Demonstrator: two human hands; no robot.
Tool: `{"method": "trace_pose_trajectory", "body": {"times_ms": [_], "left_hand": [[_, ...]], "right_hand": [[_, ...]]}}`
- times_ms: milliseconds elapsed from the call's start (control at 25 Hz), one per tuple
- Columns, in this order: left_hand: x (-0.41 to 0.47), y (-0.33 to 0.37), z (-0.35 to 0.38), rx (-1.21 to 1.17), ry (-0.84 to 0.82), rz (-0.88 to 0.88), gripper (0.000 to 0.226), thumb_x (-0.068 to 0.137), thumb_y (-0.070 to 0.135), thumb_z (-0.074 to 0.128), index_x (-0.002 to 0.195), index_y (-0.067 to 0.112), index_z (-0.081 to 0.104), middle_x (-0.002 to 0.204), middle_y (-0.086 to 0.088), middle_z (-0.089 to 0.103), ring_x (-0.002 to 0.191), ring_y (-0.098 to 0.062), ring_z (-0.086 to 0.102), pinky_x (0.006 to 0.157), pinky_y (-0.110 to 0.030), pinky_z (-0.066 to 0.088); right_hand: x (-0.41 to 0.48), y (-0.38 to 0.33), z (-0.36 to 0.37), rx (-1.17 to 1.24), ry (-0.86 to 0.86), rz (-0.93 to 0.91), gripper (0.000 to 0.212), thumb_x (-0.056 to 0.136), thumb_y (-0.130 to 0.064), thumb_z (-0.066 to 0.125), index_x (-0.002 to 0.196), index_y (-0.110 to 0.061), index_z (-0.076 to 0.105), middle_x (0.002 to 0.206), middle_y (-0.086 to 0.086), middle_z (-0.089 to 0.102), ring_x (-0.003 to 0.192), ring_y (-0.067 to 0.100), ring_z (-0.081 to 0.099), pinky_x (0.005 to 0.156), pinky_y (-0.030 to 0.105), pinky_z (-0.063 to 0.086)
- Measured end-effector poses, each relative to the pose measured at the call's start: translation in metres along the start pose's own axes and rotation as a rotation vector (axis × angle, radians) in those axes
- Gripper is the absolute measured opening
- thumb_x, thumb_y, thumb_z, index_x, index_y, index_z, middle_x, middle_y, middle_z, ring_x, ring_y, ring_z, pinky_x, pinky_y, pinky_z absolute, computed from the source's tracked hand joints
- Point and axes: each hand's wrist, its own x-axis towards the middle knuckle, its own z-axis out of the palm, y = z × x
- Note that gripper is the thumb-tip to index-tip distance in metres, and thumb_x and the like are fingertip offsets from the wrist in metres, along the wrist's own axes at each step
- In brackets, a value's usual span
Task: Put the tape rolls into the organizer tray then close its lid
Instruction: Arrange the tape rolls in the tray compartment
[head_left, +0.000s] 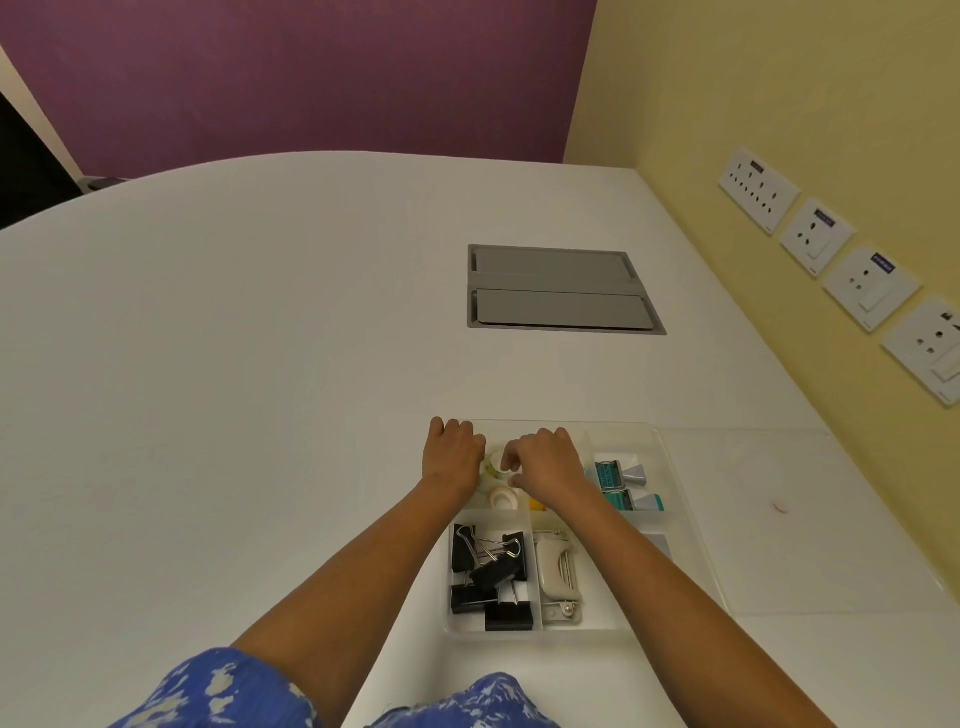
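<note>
Spanning most of the view, a white table (234, 364) is seen, with a grey hatch (563, 288) set into it. A clear tray (691, 545) is placed near its front edge, the lid (810, 519) laid open flat to the right. Both hands are held over the tray's far left compartment: the left hand (453, 457) is curled at the tray's rim, the right hand (545, 462) is pinched on a tape roll (497, 464). A second roll (503, 499) is lying just below. Black clips (488, 577) are piled in the near compartment.
</note>
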Motion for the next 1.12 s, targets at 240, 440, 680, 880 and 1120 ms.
{"method": "trace_pose_trajectory", "body": {"times_ms": [240, 440, 680, 880, 1120], "left_hand": [[-0.003, 0.003, -0.001, 0.039, -0.065, 0.037, 0.033, 0.085, 0.041, 0.066, 0.111, 0.020, 0.067, 0.117, -0.002, 0.063, 0.120, -0.022, 0.048, 0.105, -0.036, 0.028], [-0.006, 0.005, 0.004, 0.033, -0.067, 0.032, 0.027, 0.090, 0.037, 0.061, 0.106, 0.018, 0.070, 0.112, -0.001, 0.068, 0.118, -0.022, 0.048, 0.106, -0.036, 0.027], [-0.005, 0.004, 0.008, 0.033, -0.050, 0.020, 0.025, 0.091, 0.035, 0.060, 0.108, 0.018, 0.070, 0.113, -0.002, 0.069, 0.118, -0.021, 0.048, 0.107, -0.035, 0.027], [-0.004, 0.004, 0.011, 0.034, -0.031, 0.009, 0.023, 0.092, 0.031, 0.060, 0.109, 0.019, 0.070, 0.112, -0.002, 0.069, 0.118, -0.021, 0.049, 0.107, -0.035, 0.027], [-0.002, 0.003, 0.012, -0.006, -0.004, -0.012, 0.019, 0.094, 0.020, 0.058, 0.109, 0.018, 0.069, 0.111, -0.002, 0.070, 0.115, -0.020, 0.051, 0.103, -0.033, 0.029]], "right_hand": [[-0.007, -0.013, 0.010, -0.153, 0.008, -0.157, 0.028, 0.081, -0.037, 0.069, 0.107, -0.026, 0.068, 0.111, 0.000, 0.069, 0.110, 0.023, 0.054, 0.097, 0.037, 0.033], [-0.004, -0.014, 0.009, -0.230, -0.021, -0.217, 0.030, 0.085, -0.041, 0.066, 0.111, -0.026, 0.066, 0.114, 0.001, 0.067, 0.112, 0.024, 0.053, 0.100, 0.038, 0.033], [-0.001, -0.015, 0.007, -0.309, -0.028, -0.226, 0.035, 0.084, -0.044, 0.066, 0.113, -0.025, 0.065, 0.116, 0.002, 0.066, 0.115, 0.023, 0.052, 0.103, 0.037, 0.032], [0.000, -0.018, 0.005, -0.273, -0.058, -0.183, 0.035, 0.083, -0.040, 0.068, 0.114, -0.024, 0.065, 0.118, 0.002, 0.066, 0.117, 0.023, 0.052, 0.104, 0.037, 0.032], [0.004, 0.001, 0.000, 0.056, 0.109, 0.004, 0.023, 0.090, -0.016, 0.060, 0.111, -0.022, 0.066, 0.112, 0.000, 0.069, 0.111, 0.024, 0.056, 0.096, 0.034, 0.037]]}}
